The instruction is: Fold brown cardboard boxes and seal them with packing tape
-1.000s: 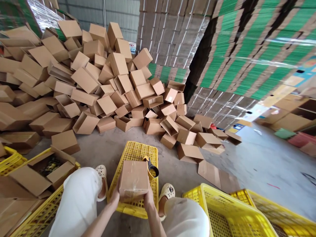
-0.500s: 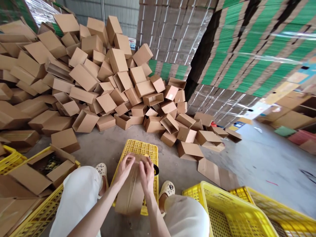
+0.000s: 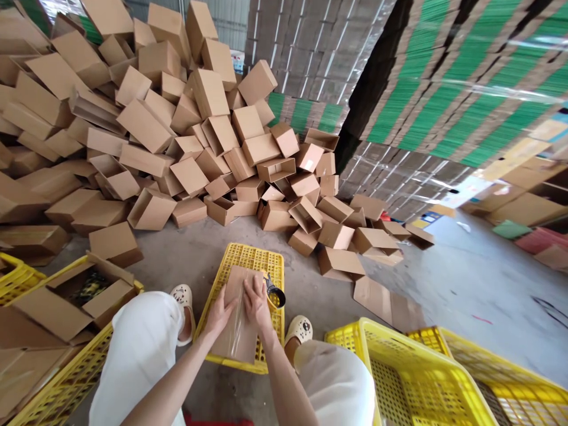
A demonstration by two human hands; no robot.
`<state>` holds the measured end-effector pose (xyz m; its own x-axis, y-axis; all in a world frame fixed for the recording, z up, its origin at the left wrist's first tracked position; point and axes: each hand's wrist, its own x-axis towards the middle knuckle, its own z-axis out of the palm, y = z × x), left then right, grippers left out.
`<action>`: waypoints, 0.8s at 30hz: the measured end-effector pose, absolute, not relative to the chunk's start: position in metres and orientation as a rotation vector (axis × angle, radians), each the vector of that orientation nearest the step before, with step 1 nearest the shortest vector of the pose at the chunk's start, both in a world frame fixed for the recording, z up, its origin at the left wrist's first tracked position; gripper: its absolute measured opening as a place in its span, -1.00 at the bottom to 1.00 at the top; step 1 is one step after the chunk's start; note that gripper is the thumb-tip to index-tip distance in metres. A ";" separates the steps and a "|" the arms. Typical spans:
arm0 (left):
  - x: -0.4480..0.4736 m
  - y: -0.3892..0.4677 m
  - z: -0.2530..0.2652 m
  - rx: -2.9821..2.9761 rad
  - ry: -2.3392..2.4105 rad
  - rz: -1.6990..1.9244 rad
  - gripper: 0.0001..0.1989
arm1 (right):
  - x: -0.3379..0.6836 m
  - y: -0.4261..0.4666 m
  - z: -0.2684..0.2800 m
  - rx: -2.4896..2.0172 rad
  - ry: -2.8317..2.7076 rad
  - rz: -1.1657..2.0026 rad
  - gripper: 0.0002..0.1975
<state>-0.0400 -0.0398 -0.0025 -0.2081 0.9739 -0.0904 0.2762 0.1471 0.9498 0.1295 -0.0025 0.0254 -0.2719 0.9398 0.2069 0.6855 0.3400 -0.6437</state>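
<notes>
A closed cardboard box [image 3: 237, 340] lies lengthwise on an upturned yellow crate [image 3: 270, 263] between my knees. Shiny clear tape runs along the middle of its top. My left hand [image 3: 220, 313] grips the box's left side, thumb over the top edge. With fingers spread, my right hand [image 3: 257, 305] lies flat on the tape near the far end. Beside that hand, on the crate's right side, rests a tape dispenser [image 3: 276, 296] with a black ring and yellow parts, partly hidden by my fingers.
A tall heap of brown cartons [image 3: 190, 177] covers the floor ahead. To my left, a yellow crate [image 3: 100, 349] bears an open carton [image 3: 51, 316] with dark contents. Yellow crates [image 3: 412, 378] stand at my right. Stacked flat cardboard [image 3: 426, 94] rises behind.
Both hands have come from the box's far end toward me; the right now lies flat on the tape, the left at the side. The box sits farther from me, and the dispenser shows more.
</notes>
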 end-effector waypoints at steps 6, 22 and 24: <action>-0.038 -0.078 -0.032 1.394 1.755 1.059 -0.28 | 0.122 -0.041 0.011 -1.478 -2.315 0.381 -0.44; -0.033 -0.166 -0.029 2.657 1.927 0.627 -0.25 | 0.114 -0.165 -0.010 -1.637 -2.275 0.091 -0.32; -0.037 -0.147 -0.025 2.665 1.883 0.635 -0.29 | 0.116 -0.142 -0.002 -1.649 -2.294 0.110 -0.34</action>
